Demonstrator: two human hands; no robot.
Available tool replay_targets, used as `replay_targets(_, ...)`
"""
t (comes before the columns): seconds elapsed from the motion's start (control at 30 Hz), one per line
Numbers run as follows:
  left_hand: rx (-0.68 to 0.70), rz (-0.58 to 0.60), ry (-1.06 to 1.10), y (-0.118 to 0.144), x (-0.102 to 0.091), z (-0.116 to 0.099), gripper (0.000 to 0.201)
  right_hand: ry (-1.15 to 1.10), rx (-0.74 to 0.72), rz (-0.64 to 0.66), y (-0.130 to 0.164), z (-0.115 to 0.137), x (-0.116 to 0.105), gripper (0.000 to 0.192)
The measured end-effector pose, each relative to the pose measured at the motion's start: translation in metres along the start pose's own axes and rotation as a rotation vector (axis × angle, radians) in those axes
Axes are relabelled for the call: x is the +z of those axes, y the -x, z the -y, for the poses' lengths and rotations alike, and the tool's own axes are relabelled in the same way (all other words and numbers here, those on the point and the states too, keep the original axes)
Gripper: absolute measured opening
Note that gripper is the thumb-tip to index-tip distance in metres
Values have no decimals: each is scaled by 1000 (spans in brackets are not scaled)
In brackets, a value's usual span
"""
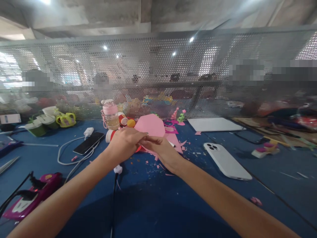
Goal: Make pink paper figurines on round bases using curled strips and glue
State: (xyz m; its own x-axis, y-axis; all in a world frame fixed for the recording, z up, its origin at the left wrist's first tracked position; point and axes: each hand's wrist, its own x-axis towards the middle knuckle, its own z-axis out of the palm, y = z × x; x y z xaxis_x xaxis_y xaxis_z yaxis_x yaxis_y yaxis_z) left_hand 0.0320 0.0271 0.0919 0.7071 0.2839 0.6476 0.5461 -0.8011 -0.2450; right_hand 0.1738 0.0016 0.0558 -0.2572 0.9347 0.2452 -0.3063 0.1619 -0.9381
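A pink sheet of paper [150, 124] with cut, many-sided edges is raised in front of me, its lower edge hidden by my hands. My left hand [125, 142] is closed at that edge, fingers curled inward. Against it my right hand [165, 150] is closed in a pinch, its fingertips meeting those of the left. More pink paper [173, 138] lies under and beside the right hand, with small scraps [157, 158] around it. A red and white roll-shaped item [109, 135] sits just behind the left wrist.
Left are a pink-capped bottle [110, 115], a black phone [89, 143] with a white cable and a magenta power strip [34, 195]. Right lie a white phone [226, 162] and a white board [214, 124]. A perforated metal screen [153, 59] stands behind; people show through it.
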Motion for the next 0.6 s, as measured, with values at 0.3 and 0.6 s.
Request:
replay_targets(0.3,1,-96,-18,0,3,-10,23,289,-206,-79,-4,-1,-8,15)
replay_targets(0.6,-289,499,843,1,-6,9,64,1013,-552,-4,3,2,-16,9)
